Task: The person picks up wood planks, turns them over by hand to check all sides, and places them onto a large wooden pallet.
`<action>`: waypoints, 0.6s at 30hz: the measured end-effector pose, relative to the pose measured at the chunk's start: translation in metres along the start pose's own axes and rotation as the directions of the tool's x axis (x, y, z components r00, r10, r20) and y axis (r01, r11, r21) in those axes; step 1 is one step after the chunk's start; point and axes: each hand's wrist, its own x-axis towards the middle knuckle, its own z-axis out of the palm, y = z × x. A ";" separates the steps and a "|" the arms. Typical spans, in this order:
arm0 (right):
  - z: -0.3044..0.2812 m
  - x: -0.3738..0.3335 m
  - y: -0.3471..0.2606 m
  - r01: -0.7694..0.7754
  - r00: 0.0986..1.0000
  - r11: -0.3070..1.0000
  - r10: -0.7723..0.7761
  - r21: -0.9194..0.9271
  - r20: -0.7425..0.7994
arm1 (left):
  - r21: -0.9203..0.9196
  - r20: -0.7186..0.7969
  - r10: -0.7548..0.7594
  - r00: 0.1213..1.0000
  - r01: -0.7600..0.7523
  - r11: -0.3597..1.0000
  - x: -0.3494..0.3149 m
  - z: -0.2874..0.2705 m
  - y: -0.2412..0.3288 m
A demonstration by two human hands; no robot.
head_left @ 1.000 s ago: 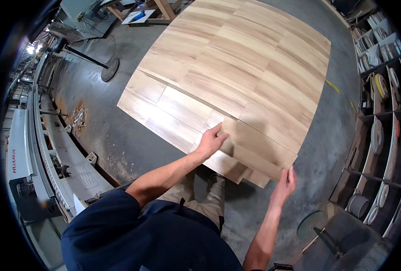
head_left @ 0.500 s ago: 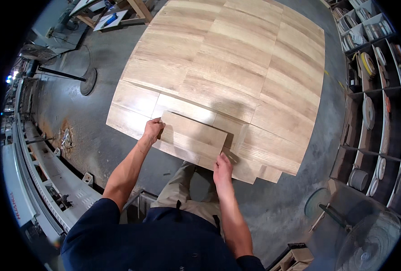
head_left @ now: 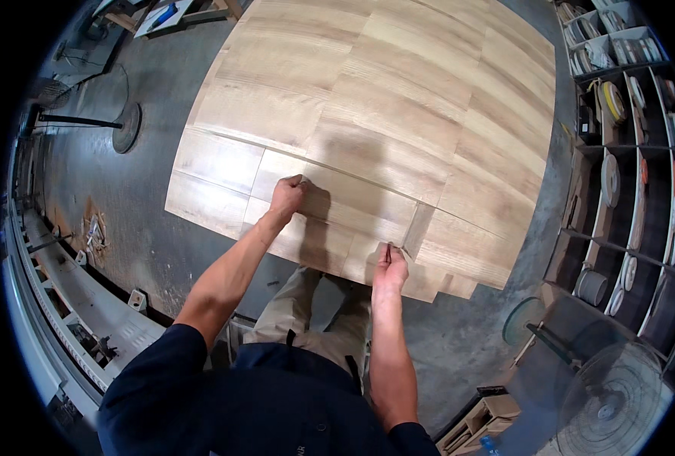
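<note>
A pale wood-grain panel (head_left: 360, 207) lies flat or nearly flat on the near part of a broad stack of similar boards (head_left: 398, 99). My left hand (head_left: 286, 199) is closed at the panel's left end, fingers pinched and knuckles up. At its near right corner, my right hand (head_left: 391, 267) is closed too, with thumb and fingertips together at the edge. The gripped edges are partly hidden by my fingers. A darker narrow strip shows beside the panel's right end, next to another board.
Shelves with rolls of edging (head_left: 610, 181) stand to the right. A long machine (head_left: 117, 327) runs along my left. A round stand base (head_left: 127, 128) is on the floor at the left. A large clear disc-shaped reel (head_left: 607, 410) stands at the lower right.
The panel has gone from raised and tilted between my hands to lying low on the boards. My left hand has moved right and slightly away from me; my right hand has shifted slightly right.
</note>
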 end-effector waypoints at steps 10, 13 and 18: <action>-0.011 -0.025 -0.068 -0.255 0.966 0.888 0.253 0.382 0.055 | 0.118 -0.143 0.183 0.973 -0.167 0.979 -0.022 0.008 -0.010; 0.004 -0.024 -0.087 -0.197 0.977 0.915 0.155 0.352 0.145 | 0.204 -0.007 0.070 0.998 -0.067 0.977 -0.041 0.013 0.027; 0.028 -0.037 -0.094 -0.199 0.967 0.927 0.133 0.317 0.216 | 0.285 -0.147 0.195 0.970 -0.147 0.947 -0.074 0.032 0.011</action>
